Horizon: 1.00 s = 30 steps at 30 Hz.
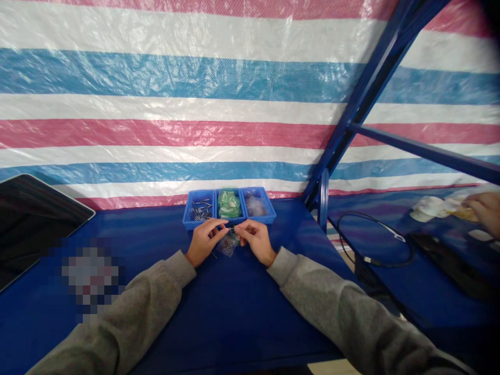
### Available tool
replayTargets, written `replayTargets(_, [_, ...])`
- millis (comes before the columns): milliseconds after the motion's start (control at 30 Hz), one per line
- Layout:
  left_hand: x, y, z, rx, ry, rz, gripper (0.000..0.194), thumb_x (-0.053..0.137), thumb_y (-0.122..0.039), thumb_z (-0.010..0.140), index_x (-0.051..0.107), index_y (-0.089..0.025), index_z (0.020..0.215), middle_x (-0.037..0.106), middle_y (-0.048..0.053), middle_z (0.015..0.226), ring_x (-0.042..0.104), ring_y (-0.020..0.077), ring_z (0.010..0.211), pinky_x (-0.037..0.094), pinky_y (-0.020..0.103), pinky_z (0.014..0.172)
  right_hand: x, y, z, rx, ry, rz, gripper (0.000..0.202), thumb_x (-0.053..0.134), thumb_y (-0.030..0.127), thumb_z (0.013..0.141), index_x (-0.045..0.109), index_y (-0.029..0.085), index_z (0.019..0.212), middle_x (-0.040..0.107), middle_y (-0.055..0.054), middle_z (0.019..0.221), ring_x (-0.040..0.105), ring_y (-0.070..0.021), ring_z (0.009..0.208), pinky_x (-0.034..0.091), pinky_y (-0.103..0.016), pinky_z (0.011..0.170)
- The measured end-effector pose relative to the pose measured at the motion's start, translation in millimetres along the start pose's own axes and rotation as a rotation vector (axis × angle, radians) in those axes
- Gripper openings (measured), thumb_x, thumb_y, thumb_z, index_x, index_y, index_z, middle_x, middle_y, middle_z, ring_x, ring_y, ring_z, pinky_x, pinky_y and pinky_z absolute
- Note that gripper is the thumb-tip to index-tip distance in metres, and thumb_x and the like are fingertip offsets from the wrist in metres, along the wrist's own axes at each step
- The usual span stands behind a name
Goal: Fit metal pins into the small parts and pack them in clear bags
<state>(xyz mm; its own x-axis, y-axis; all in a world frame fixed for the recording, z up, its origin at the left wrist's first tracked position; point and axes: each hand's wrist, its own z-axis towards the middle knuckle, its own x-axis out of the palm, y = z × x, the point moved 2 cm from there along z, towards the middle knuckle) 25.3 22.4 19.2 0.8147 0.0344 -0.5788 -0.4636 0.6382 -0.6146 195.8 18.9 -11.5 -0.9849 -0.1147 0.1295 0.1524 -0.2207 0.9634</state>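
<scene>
A small clear plastic bag (227,246) with small pieces in it, too small to name, is between my two hands, just in front of the blue bins. My left hand (203,240) pinches at the bag's upper left edge with thumb and forefinger. From the other side, my right hand (257,240) has its fingers closed on the upper right edge. A small dark bit shows between the fingertips. Behind my hands stand the left bin (194,226) with thin metal pieces, the middle one holding green packets (228,204), and the right one with clear bags (255,205).
A dark-screened device (39,224) lies on the blue table (219,323) at left, near a pixelated patch. A blue metal frame (347,122) rises at right. Beyond it are a black cable (385,264) and another person's hand (486,211) by white items. Striped sheeting hangs behind.
</scene>
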Motion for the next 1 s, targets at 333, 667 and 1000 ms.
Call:
replayTargets(333, [0.6,-0.4,1.0,0.046,-0.004,0.008,0.016,0.056,-0.029,0.084,0.065,-0.017,0.089,0.064,0.005,0.087,0.059,0.0129,0.072,0.047,0.023,0.059,-1.0,2.5,2.5,0.026,-0.005,0.031,0.025,0.067,0.039,0.07,0.066,0.014,0.07,0.053,0.004,0.048,0.044,-0.0072,0.037,0.034,-0.02,0.036])
replayTargets(667, [-1.1,-1.1,-2.5,0.061,-0.072,0.04,0.015,0.053,-0.026,0.086,0.064,-0.018,0.09,0.065,0.004,0.085,0.061,0.0125,0.068,0.049,0.024,0.062,3.7,1.9,-1.5,-0.004,0.112,-0.072,0.027,0.06,0.041,0.076,0.059,0.015,0.071,0.052,0.004,0.053,0.044,-0.0063,0.038,0.035,-0.019,0.039])
replayTargets(1000, [-1.9,-2.6,-7.9,0.091,-0.092,0.057,0.017,0.05,-0.025,0.087,0.061,-0.016,0.096,0.067,0.005,0.084,0.061,0.012,0.067,0.05,0.024,0.065,8.0,6.7,-5.1,-0.051,0.189,-0.202,0.034,0.049,0.047,0.084,0.061,0.016,0.076,0.052,0.003,0.056,0.045,-0.007,0.041,0.036,-0.019,0.041])
